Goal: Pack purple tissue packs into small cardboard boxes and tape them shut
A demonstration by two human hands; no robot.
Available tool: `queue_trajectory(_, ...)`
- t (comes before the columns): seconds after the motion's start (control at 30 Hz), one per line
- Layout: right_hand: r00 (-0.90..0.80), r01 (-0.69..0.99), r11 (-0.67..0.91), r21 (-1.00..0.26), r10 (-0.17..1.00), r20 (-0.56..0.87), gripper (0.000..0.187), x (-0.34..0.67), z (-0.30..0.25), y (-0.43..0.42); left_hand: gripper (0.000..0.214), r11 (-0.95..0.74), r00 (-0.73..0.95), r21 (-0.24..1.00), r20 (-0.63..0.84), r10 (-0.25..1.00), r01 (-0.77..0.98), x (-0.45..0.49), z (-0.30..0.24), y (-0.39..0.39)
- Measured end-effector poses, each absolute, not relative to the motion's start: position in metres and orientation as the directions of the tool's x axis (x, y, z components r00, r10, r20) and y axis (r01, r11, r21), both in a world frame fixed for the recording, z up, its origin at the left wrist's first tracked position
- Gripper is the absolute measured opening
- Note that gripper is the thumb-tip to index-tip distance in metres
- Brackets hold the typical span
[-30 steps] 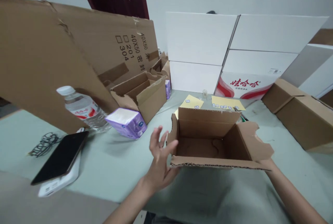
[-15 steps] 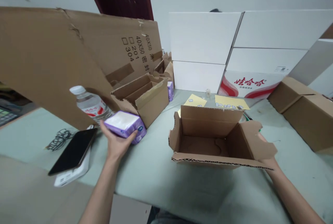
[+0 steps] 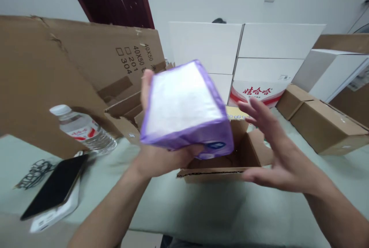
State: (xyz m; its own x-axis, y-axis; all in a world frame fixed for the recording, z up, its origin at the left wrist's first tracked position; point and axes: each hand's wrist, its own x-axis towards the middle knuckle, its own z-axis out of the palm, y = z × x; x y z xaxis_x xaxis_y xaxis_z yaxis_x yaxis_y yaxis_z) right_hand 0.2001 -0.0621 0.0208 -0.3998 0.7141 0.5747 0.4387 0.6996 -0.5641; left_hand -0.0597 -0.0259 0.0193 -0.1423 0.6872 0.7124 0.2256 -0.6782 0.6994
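Observation:
My left hand (image 3: 161,159) grips a purple-and-white pack of tissues (image 3: 181,106), held up close to the camera with its white face tilted up toward me. The pack hides part of an open cardboard box (image 3: 213,176) that stands behind and below it on the table. To the right of the pack, my right hand (image 3: 279,156) is raised with thumb and fingers apart and nothing in it. It hovers by the right side of that open box. A second open box (image 3: 122,127) stands to the left, mostly behind the pack and my left hand.
A water bottle (image 3: 86,131), a dark tablet-like device (image 3: 56,186) on a white object and a tangled cable (image 3: 36,173) lie at left. A tall cardboard sheet (image 3: 72,71) and white panels (image 3: 207,46) border the table. A closed brown carton (image 3: 331,125) sits at right.
My left hand has lifted the tissue pack from beside the left box, up and rightward toward the camera. My right hand has let go of the open box and risen. The view has turned slightly right.

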Motion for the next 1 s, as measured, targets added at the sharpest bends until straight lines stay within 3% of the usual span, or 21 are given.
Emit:
queue_trajectory(0.07, -0.438, 0.443, 0.685, -0.578, 0.728, 0.527, 0.120, 0.187, 0.027, -0.050, 0.085, -0.705, 0.040, 0.680, 0.713, 0.700, 0.198, -0.037, 0.031, -0.024)
queue_trajectory(0.17, -0.419, 0.444, 0.690, -0.572, 0.724, 0.549, 0.117, 0.191, 0.025, -0.035, 0.089, -0.702, 0.230, 0.704, 0.669, 0.706, 0.107, -0.035, 0.025, -0.030)
queue_trajectory(0.23, -0.380, 0.501, 0.684, -0.530, 0.724, 0.576, 0.108, 0.203, 0.018, -0.030, 0.085, -0.698, 0.166, 0.715, 0.684, 0.710, 0.038, -0.048, 0.011, -0.038)
queue_trajectory(0.3, -0.360, 0.570, 0.651, -0.502, 0.746, 0.560, 0.105, 0.216, 0.010, -0.028, 0.069, -0.724, -0.019, 0.689, 0.724, 0.689, -0.009, -0.062, -0.009, -0.046)
queue_trajectory(0.4, -0.438, 0.633, 0.594, -0.496, 0.803, 0.404, 0.106, 0.230, -0.004, -0.030, 0.045, -0.797, -0.241, 0.603, 0.775, 0.584, 0.009, -0.071, -0.048, -0.058)
queue_trajectory(0.47, -0.483, 0.659, 0.570, -0.490, 0.821, 0.305, 0.093, 0.237, -0.009, -0.032, 0.043, -0.804, -0.247, 0.593, 0.788, 0.564, 0.054, -0.069, -0.075, -0.063)
queue_trajectory(0.57, -0.354, 0.664, 0.521, -0.537, 0.851, 0.388, 0.061, 0.255, -0.017, -0.029, 0.052, -0.772, -0.201, 0.627, 0.773, 0.602, 0.104, -0.063, -0.108, -0.066)
queue_trajectory(0.63, -0.123, 0.591, 0.437, -0.679, 0.880, 0.459, 0.052, 0.271, -0.028, -0.021, 0.056, -0.763, -0.210, 0.636, 0.767, 0.606, 0.120, -0.060, -0.121, -0.065)
queue_trajectory(0.73, 0.132, 0.311, 0.268, -0.912, 0.938, 0.320, 0.049, 0.292, -0.057, -0.007, 0.060, -0.749, -0.209, 0.649, 0.757, 0.619, 0.134, -0.059, -0.129, -0.063)
queue_trajectory(0.8, 0.123, 0.178, 0.175, -0.968, 0.972, 0.199, 0.054, 0.299, -0.079, -0.002, 0.062, -0.747, -0.200, 0.647, 0.760, 0.618, 0.152, -0.058, -0.130, -0.063)
queue_trajectory(0.87, 0.035, 0.146, 0.117, -0.982, 0.992, 0.123, 0.061, 0.299, -0.096, -0.001, 0.062, -0.752, -0.200, 0.634, 0.773, 0.602, 0.183, -0.056, -0.129, -0.063)
queue_trajectory(1.0, -0.153, 0.140, 0.122, -0.983, 0.983, 0.101, 0.072, 0.291, -0.105, -0.004, 0.059, -0.760, -0.220, 0.613, 0.789, 0.574, 0.216, -0.053, -0.126, -0.064)
